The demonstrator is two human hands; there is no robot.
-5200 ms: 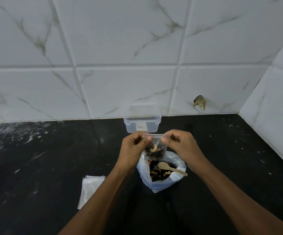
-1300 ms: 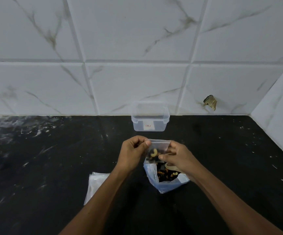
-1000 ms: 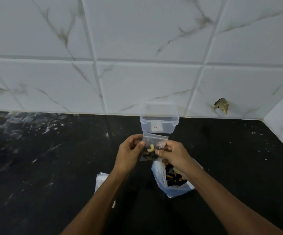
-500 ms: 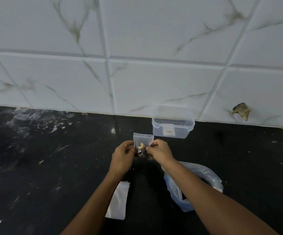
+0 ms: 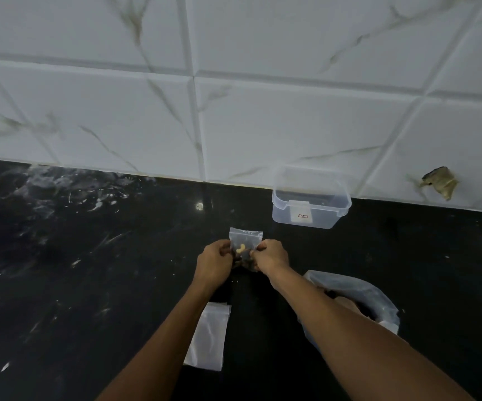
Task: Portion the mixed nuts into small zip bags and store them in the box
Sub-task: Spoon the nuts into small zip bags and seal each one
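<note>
The small zip bag (image 5: 245, 250), pinched by both hands, has moved left off the nut bag (image 5: 358, 296); apparently sealed, box (image 5: 310, 208) next.

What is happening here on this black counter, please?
A person holds a small clear zip bag with a few nuts between the left hand and right hand. The clear plastic box stands open by the wall. The big bag of mixed nuts and spare flat bags lie nearer.

Black speckled counter (image 5: 89, 270), white grey-veined tiles (image 5: 292, 125), clear box (image 5: 310, 208).
</note>
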